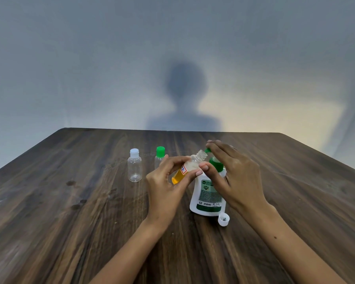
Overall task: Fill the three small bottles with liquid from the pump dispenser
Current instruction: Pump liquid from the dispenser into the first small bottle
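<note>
My left hand (168, 181) grips a small uncapped bottle (190, 167), tilted with its open mouth under the green pump nozzle (207, 150); orange liquid fills its lower part. My right hand (232, 171) lies flat over the pump head of the white dispenser (208, 195), fingers straight, thumb touching the small bottle. An empty clear bottle with a white cap (134, 166) stands to the left. Beside it stands a green-capped bottle (159, 155), partly hidden behind my left hand.
A loose white cap (223, 219) lies on the dark wooden table (70, 212) just right of the dispenser's base. A few wet spots (71, 183) mark the wood at the left. A plain wall stands behind the table's far edge.
</note>
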Demonstrator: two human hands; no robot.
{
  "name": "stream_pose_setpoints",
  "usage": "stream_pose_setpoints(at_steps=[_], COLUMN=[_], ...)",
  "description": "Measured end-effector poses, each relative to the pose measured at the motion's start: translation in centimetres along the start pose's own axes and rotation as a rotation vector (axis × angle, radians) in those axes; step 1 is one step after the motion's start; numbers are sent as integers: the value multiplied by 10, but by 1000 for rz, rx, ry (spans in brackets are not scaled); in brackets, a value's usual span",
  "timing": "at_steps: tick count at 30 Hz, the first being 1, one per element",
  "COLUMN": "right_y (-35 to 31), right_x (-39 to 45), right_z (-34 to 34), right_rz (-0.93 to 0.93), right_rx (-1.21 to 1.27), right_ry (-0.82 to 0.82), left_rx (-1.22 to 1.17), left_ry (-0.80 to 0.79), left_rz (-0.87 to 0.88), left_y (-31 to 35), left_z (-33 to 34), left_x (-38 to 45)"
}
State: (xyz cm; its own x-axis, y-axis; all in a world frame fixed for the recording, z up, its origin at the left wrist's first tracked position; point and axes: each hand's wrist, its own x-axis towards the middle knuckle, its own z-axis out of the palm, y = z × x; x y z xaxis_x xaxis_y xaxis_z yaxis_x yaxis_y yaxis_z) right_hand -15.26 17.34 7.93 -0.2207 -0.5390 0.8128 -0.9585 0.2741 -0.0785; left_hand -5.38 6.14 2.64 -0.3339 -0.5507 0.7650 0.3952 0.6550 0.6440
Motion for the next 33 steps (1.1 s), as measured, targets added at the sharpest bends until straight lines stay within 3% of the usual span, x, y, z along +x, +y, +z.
stream_pose_setpoints(at_steps=[33], right_y=[0], right_x=[-1], right_z=[0], right_rz=[43], right_rx=[14], right_ry=[-32], left_rx=[27], left_ry=[17], left_rz=[38], left_y=[-7], left_z=[1], left_x=[0])
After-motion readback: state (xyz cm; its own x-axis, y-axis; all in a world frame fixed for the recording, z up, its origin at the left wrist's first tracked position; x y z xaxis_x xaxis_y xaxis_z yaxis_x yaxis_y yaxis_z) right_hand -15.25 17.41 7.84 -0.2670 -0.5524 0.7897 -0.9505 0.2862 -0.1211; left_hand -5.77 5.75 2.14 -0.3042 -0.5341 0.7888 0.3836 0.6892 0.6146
